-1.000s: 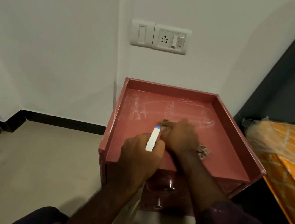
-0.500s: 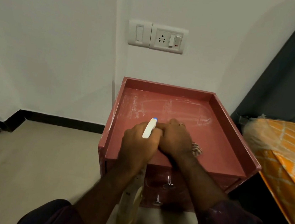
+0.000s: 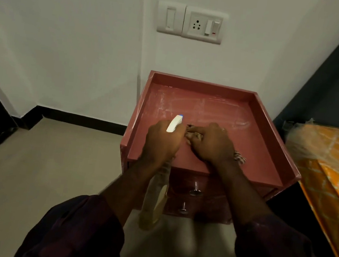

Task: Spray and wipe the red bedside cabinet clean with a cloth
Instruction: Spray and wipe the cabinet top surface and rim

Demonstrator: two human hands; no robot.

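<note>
Left hand point(image 3: 161, 140) gripping spray bottle point(image 3: 153, 199) at neck, fingers curling round it. White nozzle poking out above knuckles. Bottle body hanging blurred in front of drawers.

Right hand point(image 3: 211, 144) pressing cloth point(image 3: 238, 158) on top of red bedside cabinet point(image 3: 275, 130), fingers seemingly bunching it. Cloth mostly hiding under palm, striped corner showing.

Trigger hidden.
</note>
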